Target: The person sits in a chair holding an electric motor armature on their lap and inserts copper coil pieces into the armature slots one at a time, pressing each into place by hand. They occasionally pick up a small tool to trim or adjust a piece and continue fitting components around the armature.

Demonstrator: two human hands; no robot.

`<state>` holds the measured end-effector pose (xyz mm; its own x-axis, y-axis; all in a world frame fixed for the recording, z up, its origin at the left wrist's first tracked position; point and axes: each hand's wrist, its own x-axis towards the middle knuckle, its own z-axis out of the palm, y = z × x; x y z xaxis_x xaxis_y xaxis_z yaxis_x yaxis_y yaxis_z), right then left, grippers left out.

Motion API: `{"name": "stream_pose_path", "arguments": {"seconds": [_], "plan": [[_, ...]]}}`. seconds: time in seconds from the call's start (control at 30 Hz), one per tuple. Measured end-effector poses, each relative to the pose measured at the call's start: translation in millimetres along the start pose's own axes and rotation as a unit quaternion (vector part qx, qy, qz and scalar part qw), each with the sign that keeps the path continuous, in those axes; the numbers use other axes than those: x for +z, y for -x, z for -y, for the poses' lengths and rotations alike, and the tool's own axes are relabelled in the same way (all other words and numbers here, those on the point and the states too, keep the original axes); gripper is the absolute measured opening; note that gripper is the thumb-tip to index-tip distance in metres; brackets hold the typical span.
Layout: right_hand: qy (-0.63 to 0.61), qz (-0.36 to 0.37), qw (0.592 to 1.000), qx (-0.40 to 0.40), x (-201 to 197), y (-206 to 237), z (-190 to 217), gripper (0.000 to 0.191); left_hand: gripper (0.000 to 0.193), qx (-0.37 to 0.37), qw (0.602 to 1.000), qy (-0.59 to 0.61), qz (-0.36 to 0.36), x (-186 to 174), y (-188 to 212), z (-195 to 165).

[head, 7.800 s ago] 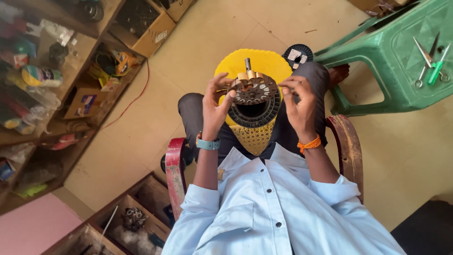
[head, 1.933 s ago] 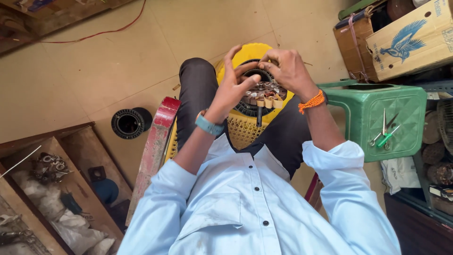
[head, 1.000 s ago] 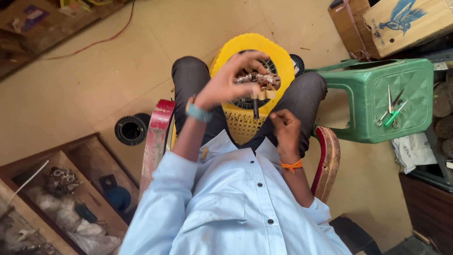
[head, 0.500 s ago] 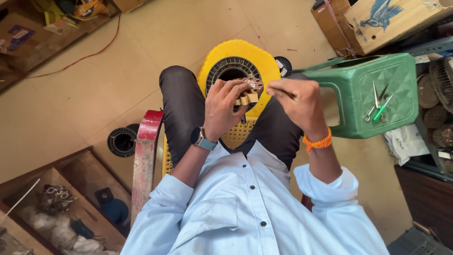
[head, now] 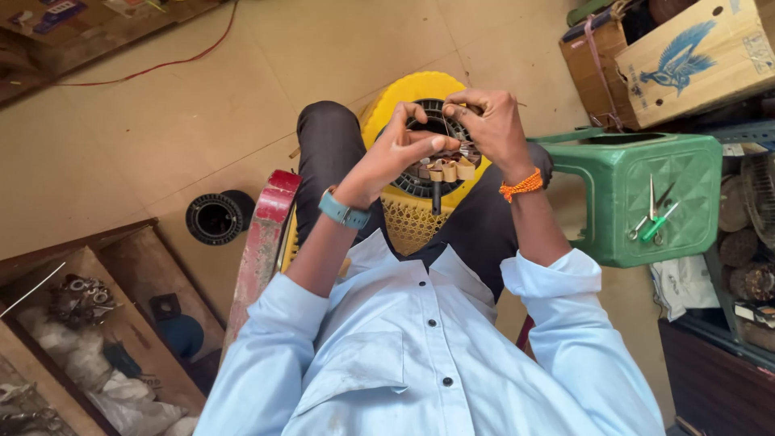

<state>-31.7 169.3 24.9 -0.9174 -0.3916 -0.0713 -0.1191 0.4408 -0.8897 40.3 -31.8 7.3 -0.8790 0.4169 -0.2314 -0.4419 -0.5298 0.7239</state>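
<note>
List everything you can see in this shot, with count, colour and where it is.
Motor stator: one, dark ring with tan slot papers, on the lap between both hands.
Yellow stool: one, under the stator.
Green stool: one, at the right.
Scissors: one pair, metal, on the green stool.
Green-handled tool: one, beside the scissors.
Cardboard box: one, brown, upper right.
Black ring: one, on the floor at the left.
Red cable: one, upper left floor.
Left hand: one, at the stator.
Right hand: one, at the stator.

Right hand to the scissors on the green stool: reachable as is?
Probably yes. The scissors lie bare on the green stool just beside the right hand, nothing between; that hand is now pinching at the round motor part.
</note>
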Motion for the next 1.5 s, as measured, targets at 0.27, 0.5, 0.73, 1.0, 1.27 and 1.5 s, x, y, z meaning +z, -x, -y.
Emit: {"name": "stream_pose_path", "arguments": {"seconds": [0.27, 0.5, 0.73, 1.0, 1.27, 1.5], "plan": [[0.149, -0.080, 0.986, 0.007, -14.6, 62.1, 66.3, 0.012, 0.048, 0.085, 0.972, -0.158, 0.149, -27.0, -26.9, -4.6], [0.102, -0.164, 0.978, 0.081, 44.8, 136.3, 78.4, 0.010, 0.029, 0.107, 0.944, -0.252, 0.183, -35.9, -35.4, -3.6], [-0.074, -0.141, 0.978, 0.136, 77.1, 161.8, -1.3, 0.010, 0.021, 0.095, 0.929, -0.309, 0.181, -37.1, -35.4, -4.6], [-0.243, -0.182, 0.914, 0.268, 67.6, 168.3, -55.1, 0.007, 0.065, 0.301, 0.788, -0.533, 0.073, 4.7, 6.1, -4.3], [-0.102, -0.249, 0.954, 0.132, 14.2, 161.1, -13.4, 0.002, 0.080, 0.304, 0.702, -0.639, -0.079, 28.8, 14.3, 28.1], [0.144, -0.158, 0.973, -0.087, -13.6, 111.7, 41.2, 0.009, 0.076, 0.366, 0.707, -0.602, -0.062, 10.3, 11.5, 43.4]]}}
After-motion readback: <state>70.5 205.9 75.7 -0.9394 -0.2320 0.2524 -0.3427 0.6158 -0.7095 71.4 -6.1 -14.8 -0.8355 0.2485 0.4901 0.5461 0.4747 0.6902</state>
